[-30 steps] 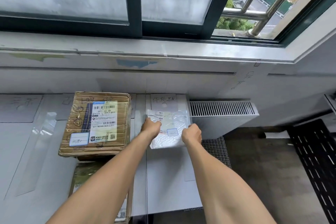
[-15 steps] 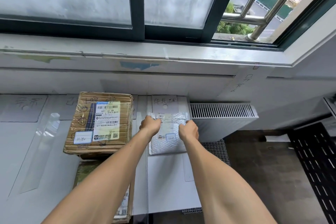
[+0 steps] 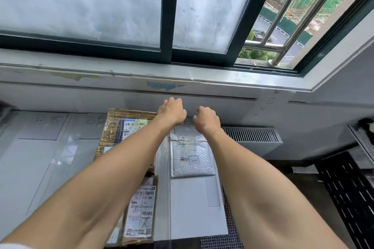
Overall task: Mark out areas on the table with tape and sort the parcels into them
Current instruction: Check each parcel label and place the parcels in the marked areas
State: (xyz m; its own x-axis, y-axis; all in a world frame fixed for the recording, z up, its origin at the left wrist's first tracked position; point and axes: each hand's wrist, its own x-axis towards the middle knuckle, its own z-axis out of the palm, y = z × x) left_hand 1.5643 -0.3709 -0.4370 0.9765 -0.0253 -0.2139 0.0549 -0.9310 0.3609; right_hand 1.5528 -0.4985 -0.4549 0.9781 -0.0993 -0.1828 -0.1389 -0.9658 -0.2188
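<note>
Bubble mailer (image 3: 192, 155) lies flat in the right taped area, probably its sorted spot. Left hand (image 3: 172, 111) and right hand (image 3: 206, 121) just beyond it, fingers curled — can't tell if they're pinching anything.

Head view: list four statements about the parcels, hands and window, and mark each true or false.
1. The bubble mailer lies flat on the table, to the right of the cardboard box. True.
2. Both hands grip the bubble mailer. False: the left hand and right hand are past its far edge, off it.
3. The cardboard box bears a printed label. True.
4. The window is fully closed. False: it stands open at the right, where a metal railing shows.
</note>
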